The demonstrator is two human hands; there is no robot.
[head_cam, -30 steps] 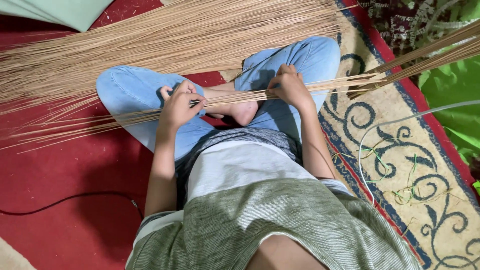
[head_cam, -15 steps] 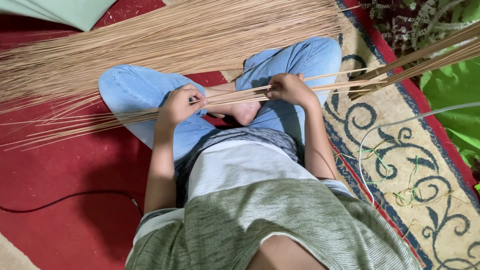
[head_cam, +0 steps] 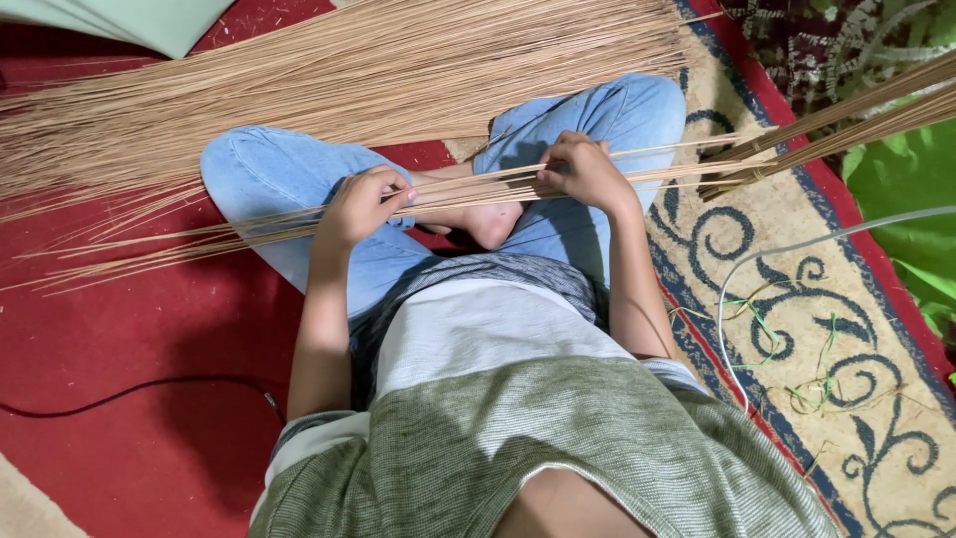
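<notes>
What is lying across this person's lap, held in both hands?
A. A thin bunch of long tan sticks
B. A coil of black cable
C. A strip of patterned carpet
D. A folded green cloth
A: the left hand and the right hand each close around a thin bunch of long tan sticks stretched across the blue jeans.

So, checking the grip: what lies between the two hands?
In the head view, the thin tan sticks span from left hand to right hand, above a bare foot.
</notes>
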